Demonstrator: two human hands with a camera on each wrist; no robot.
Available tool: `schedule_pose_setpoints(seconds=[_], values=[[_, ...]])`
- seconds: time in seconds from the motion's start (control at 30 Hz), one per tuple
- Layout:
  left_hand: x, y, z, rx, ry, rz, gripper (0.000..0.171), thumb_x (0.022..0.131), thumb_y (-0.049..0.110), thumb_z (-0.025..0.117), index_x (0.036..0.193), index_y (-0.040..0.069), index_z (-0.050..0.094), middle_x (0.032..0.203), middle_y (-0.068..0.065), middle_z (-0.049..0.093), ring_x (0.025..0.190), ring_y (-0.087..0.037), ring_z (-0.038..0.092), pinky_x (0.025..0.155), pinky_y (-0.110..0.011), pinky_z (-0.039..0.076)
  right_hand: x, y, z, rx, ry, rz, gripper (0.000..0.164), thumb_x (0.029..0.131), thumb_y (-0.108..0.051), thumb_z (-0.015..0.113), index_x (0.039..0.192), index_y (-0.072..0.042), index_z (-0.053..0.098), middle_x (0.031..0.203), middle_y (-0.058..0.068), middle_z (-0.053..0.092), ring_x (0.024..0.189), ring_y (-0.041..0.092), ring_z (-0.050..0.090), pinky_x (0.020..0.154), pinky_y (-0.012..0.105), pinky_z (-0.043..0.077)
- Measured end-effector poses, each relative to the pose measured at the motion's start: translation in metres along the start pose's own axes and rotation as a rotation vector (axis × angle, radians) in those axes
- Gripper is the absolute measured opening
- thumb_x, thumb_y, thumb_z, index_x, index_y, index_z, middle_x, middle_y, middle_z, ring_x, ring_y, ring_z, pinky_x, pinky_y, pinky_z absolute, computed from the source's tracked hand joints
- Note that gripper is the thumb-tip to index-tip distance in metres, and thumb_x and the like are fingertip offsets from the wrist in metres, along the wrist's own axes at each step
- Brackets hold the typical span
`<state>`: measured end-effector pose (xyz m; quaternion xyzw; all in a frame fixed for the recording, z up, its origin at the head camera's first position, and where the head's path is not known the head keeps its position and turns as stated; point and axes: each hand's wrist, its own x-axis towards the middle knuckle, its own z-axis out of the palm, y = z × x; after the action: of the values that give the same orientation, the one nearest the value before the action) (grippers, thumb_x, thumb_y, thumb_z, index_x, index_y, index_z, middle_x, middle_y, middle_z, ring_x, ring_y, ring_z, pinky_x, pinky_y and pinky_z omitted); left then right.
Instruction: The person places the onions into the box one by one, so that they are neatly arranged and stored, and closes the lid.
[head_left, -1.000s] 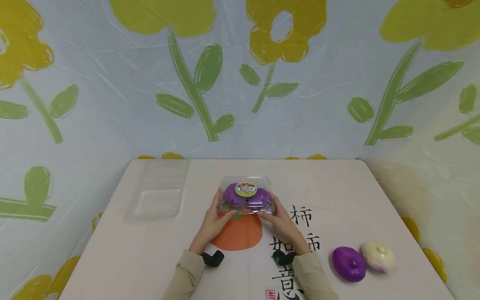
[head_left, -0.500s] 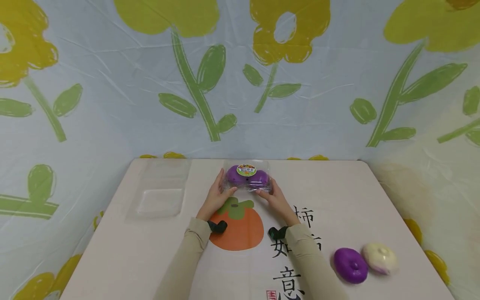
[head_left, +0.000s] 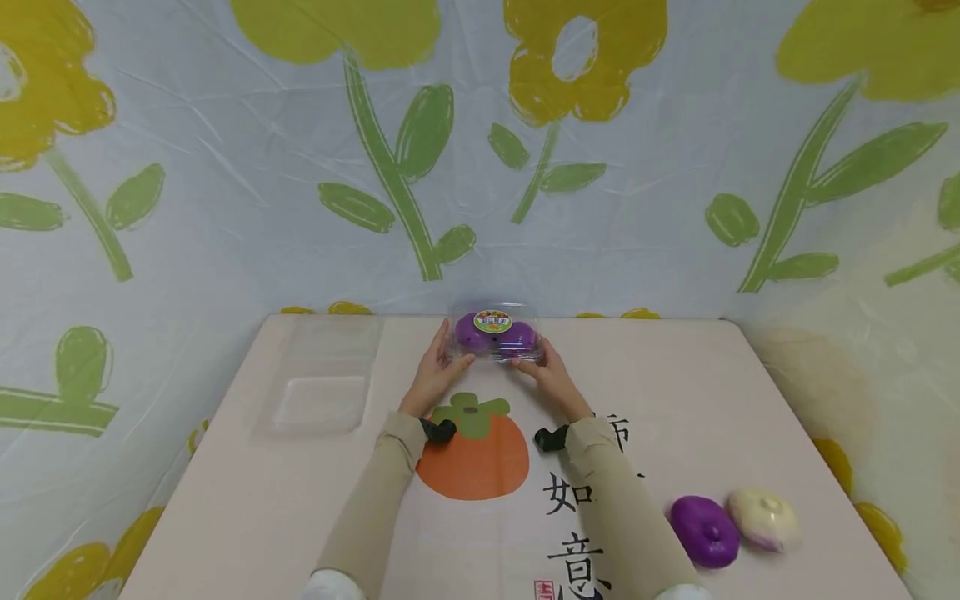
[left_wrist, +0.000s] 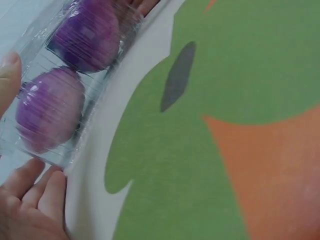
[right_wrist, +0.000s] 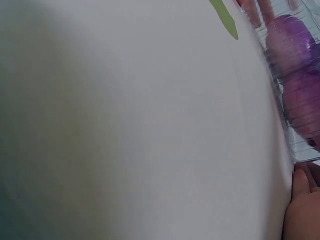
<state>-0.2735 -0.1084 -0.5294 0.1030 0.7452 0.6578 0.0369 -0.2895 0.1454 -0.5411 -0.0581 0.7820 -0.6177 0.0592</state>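
A clear plastic clamshell box [head_left: 492, 322] with a round fruit-print label is near the far edge of the table, in the head view. Through its lid show two purple, onion-like vegetables [left_wrist: 50, 110]. My left hand [head_left: 435, 377] grips the box's left end, thumb toward the near side. At the right end, my right hand [head_left: 553, 379] grips it the same way. In the left wrist view the left fingers [left_wrist: 50, 197] lie under the box's end. The right wrist view catches just the box's edge [right_wrist: 280, 107] and part of the right hand [right_wrist: 302, 212].
An open, see-through clamshell box [head_left: 318, 404] lies at the back left. At the front right sit a loose purple onion-like vegetable [head_left: 705, 531] and a cream-white one [head_left: 765, 518]. The tabletop [head_left: 247, 517] carries a persimmon picture and black characters; a flowered cloth [head_left: 637, 250] rises behind it.
Both hands have moved away from me with the filled box, from mid-table to the far edge. The persimmon picture's leaves are now uncovered. The other box and loose vegetables stay put.
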Motion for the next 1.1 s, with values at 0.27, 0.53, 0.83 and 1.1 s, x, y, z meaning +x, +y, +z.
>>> schedule_pose_setpoints(seconds=[0.27, 0.53, 0.83, 1.1], values=[[0.009, -0.018, 0.001, 0.034, 0.009, -0.051, 0.096, 0.091, 0.045, 0.069, 0.160, 0.032, 0.004, 0.166, 0.002, 0.007, 0.150, -0.025, 0.015, 0.120, -0.040, 0.023, 0.002, -0.001, -0.002, 0.096, -0.018, 0.027, 0.081, 0.092, -0.015, 0.072, 0.155, 0.000, 0.024, 0.155, 0.022, 0.034, 0.146, 0.031, 0.028, 0.121, 0.040, 0.020], [0.010, -0.016, 0.004, 0.017, 0.028, -0.041, 0.092, 0.095, 0.032, 0.069, 0.161, 0.028, 0.005, 0.166, -0.001, 0.007, 0.149, -0.030, 0.017, 0.119, -0.042, 0.025, -0.003, -0.011, -0.003, 0.150, -0.027, 0.013, 0.078, 0.092, -0.011, 0.071, 0.152, 0.006, 0.025, 0.154, 0.024, 0.035, 0.146, 0.033, 0.027, 0.121, 0.041, 0.021], [0.012, -0.018, 0.005, 0.050, 0.046, -0.027, 0.093, 0.093, 0.034, 0.070, 0.161, 0.026, 0.008, 0.166, -0.004, 0.009, 0.149, -0.030, 0.020, 0.119, -0.042, 0.027, -0.015, -0.026, -0.004, 0.186, -0.030, -0.005, 0.076, 0.092, -0.013, 0.071, 0.152, 0.005, 0.027, 0.157, 0.021, 0.031, 0.149, 0.029, 0.022, 0.121, 0.037, 0.018], [0.014, -0.020, 0.006, 0.064, 0.070, -0.021, 0.094, 0.092, 0.036, 0.072, 0.161, 0.026, 0.009, 0.165, -0.007, 0.013, 0.147, -0.031, 0.024, 0.118, -0.044, 0.028, -0.016, -0.027, -0.004, 0.175, -0.027, -0.006, 0.073, 0.094, -0.012, 0.069, 0.152, 0.005, 0.027, 0.157, 0.021, 0.030, 0.149, 0.029, 0.022, 0.121, 0.035, 0.020]])
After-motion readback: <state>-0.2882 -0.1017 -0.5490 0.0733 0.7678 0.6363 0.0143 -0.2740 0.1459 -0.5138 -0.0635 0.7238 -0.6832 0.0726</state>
